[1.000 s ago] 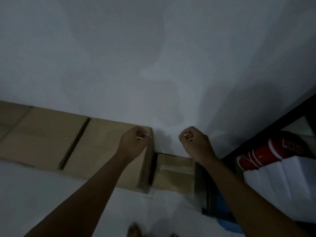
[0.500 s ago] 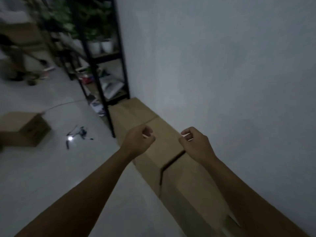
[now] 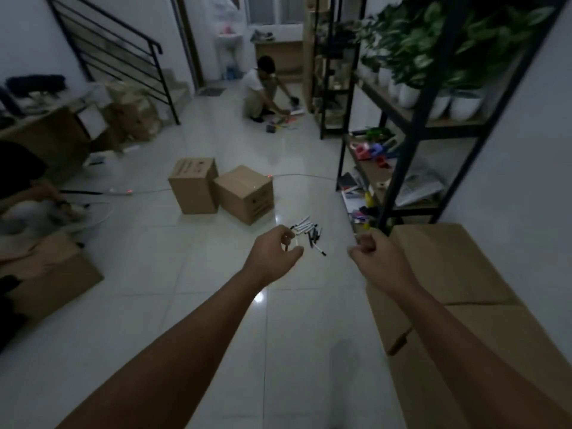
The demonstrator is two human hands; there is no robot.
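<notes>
Both my arms reach forward over the white tiled floor. My left hand [image 3: 272, 255] has its fingers curled and pinches a small thin pale stick [image 3: 296, 242] between thumb and fingertips. My right hand [image 3: 376, 253] is curled like a fist, and a small pale tip [image 3: 357, 239] shows at its fingertips. Just beyond my left hand, a loose pile of black and white markers [image 3: 306, 231] lies on the floor.
Two cardboard boxes [image 3: 193, 185] [image 3: 244, 193] stand ahead on the floor. Long flat cartons [image 3: 448, 274] lie along the right wall under a black shelf rack [image 3: 402, 168] with potted plants. A person [image 3: 260, 88] crouches far ahead. Another person [image 3: 18, 187] and more boxes are at left.
My view has swung left from the wall and cartons to the open room. Both hands stay raised and curled, about the same distance apart.
</notes>
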